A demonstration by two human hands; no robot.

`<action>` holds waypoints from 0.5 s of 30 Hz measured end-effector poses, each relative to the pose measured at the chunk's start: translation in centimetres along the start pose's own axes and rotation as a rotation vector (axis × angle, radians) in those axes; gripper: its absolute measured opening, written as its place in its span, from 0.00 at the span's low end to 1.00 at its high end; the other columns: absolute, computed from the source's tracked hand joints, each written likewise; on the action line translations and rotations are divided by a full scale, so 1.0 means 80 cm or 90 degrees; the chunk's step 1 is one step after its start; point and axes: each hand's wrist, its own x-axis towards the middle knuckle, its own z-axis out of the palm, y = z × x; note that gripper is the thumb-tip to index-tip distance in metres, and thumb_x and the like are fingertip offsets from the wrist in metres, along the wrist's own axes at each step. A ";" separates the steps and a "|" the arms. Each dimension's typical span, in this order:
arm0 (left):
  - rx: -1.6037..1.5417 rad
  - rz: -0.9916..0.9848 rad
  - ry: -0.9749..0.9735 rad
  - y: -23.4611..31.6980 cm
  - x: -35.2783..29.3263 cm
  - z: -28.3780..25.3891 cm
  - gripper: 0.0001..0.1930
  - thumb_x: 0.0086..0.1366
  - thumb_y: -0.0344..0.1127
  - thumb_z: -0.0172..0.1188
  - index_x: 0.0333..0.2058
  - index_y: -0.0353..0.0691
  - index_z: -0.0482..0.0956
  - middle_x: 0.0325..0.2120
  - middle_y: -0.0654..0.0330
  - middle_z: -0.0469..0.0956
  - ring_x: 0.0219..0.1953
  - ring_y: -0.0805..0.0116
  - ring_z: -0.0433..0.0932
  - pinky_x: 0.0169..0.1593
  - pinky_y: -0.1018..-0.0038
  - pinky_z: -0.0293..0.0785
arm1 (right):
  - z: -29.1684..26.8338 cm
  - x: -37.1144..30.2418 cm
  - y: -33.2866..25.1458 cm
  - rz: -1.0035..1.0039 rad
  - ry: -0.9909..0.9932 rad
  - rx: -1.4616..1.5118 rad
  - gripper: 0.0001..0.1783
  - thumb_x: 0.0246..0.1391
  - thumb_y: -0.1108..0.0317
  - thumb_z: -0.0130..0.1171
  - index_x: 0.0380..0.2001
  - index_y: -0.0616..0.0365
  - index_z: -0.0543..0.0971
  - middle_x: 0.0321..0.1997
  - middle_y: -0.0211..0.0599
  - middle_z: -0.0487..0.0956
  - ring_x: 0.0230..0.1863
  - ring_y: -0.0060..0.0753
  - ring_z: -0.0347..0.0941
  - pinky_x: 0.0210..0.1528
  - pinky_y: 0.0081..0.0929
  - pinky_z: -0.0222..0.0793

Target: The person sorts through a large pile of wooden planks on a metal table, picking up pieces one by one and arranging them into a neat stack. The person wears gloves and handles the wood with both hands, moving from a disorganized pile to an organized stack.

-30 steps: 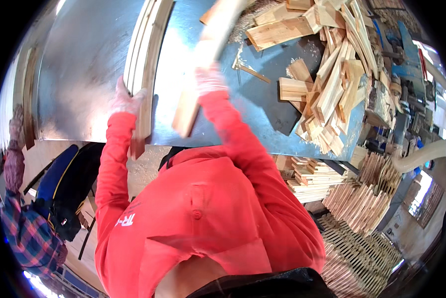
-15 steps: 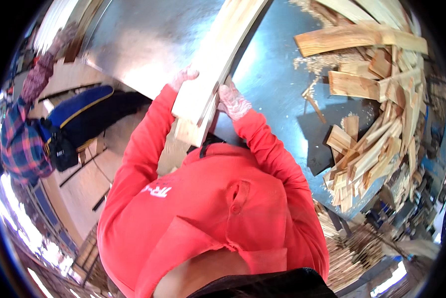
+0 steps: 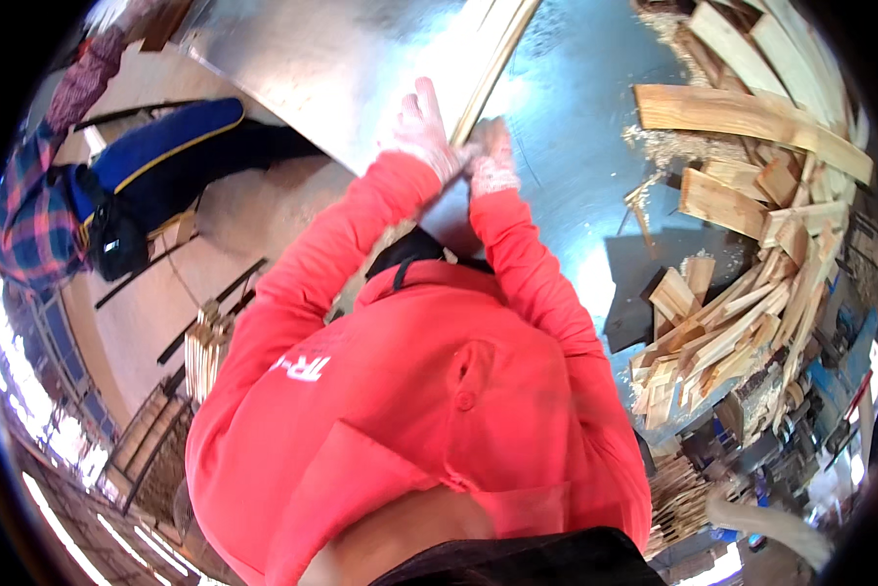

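Observation:
Long pale wooden planks lie together on the shiny metal table, running away from me out of the top of the view. My left hand, in a pinkish-white knit glove, rests at their near end with its fingers stretched out along the left side. Gloved alike, my right hand is close beside it, at the right of that end. Its fingers point forward and look slightly blurred. The two hands nearly meet at the wrists, and the planks' very end is hidden between them.
The metal table carries a heap of wood offcuts and shavings on the right. A curved board lies across the heap. At the left works another person in a plaid shirt. Stacked sticks lie at the lower right.
The planks have slid forward, away from me. Both hands have gone from gripping their sides to their near end, and my arms reach farther out. The view has shifted slightly.

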 end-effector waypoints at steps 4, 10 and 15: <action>-0.029 -0.010 -0.007 0.009 0.009 0.005 0.54 0.51 0.47 0.66 0.68 0.31 0.40 0.61 0.36 0.57 0.63 0.42 0.60 0.65 0.60 0.59 | -0.007 0.016 -0.073 0.115 -0.210 -0.463 0.32 0.52 0.80 0.48 0.64 0.63 0.62 0.59 0.46 0.72 0.59 0.35 0.68 0.63 0.25 0.61; -0.047 0.139 0.132 -0.153 0.070 -0.065 0.45 0.51 0.32 0.63 0.66 0.36 0.50 0.55 0.41 0.67 0.57 0.47 0.68 0.61 0.59 0.64 | -0.044 -0.117 -0.263 -0.162 0.028 -0.727 0.27 0.56 0.72 0.56 0.60 0.58 0.69 0.56 0.42 0.76 0.57 0.34 0.72 0.60 0.26 0.66; 0.108 0.013 0.227 -0.220 0.072 -0.114 0.43 0.53 0.42 0.65 0.65 0.35 0.54 0.59 0.41 0.64 0.59 0.45 0.67 0.60 0.59 0.66 | -0.174 -0.232 -0.410 -0.359 0.385 -0.819 0.30 0.56 0.65 0.56 0.61 0.61 0.67 0.57 0.51 0.74 0.58 0.51 0.70 0.62 0.38 0.65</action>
